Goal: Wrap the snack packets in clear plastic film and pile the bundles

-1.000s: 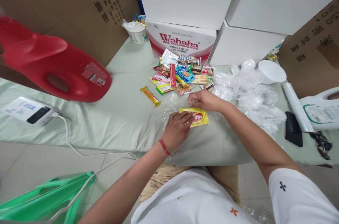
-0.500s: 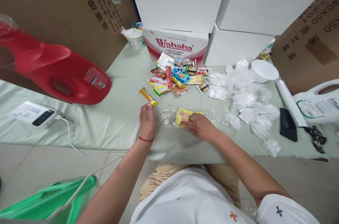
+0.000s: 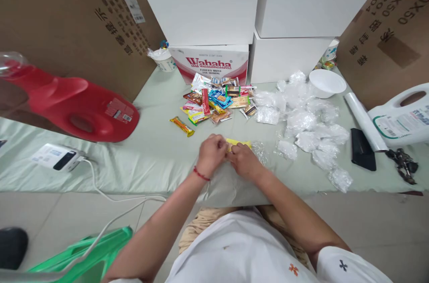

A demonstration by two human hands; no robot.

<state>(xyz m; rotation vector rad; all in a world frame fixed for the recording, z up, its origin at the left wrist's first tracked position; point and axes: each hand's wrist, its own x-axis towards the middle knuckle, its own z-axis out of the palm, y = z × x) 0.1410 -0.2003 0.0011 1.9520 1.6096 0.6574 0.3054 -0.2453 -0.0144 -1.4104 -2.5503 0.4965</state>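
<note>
A yellow snack packet [image 3: 244, 143] lies near the table's front edge, partly hidden by my hands. Clear plastic film [image 3: 260, 152] spreads out crumpled to its right. My left hand [image 3: 212, 154] is closed at the packet's left end, its fingers pinched together; the film that was under it is largely hidden now. Pressing on the packet from the front, my right hand [image 3: 246, 161] has its fingers curled over the near side. Both hands nearly touch. Farther away is an orange-yellow snack bar [image 3: 181, 126], and behind that a pile of small wrapped snacks [image 3: 219, 100].
Several film-wrapped bundles [image 3: 300, 124] are heaped to the right, beside a white bowl [image 3: 327, 83], a film roll [image 3: 365, 122] and a black phone [image 3: 363, 150]. A red jug [image 3: 90, 111] and a white device with a cable [image 3: 55, 157] are at left. Boxes [image 3: 211, 66] stand behind.
My left hand has moved right, from the film's left end to the packet, bringing film over with it. My right hand stays on the packet. The view has shifted slightly.
</note>
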